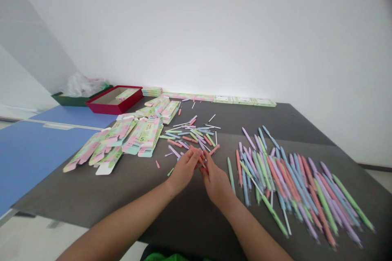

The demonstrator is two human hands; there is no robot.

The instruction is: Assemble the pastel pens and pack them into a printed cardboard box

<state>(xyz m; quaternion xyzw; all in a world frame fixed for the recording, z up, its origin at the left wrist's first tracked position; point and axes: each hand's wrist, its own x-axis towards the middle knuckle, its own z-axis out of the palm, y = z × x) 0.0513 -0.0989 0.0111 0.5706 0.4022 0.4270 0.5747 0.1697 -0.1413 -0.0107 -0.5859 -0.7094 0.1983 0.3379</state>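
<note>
Our left hand [183, 171] and right hand [216, 184] meet at lower center, both curled closed and pinching a pink pen barrel [199, 157] between them, just below scattered pastel pen parts [190, 134]. Flattened cartons [142, 138] at center left show a printed 5.

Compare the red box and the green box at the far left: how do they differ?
The red box is crimson, the green box dark green. The red box holds a flat printed carton; the green box holds a clear plastic bag. The red box sits nearer the camera. Both are shallow, open-topped and rectangular.
</note>
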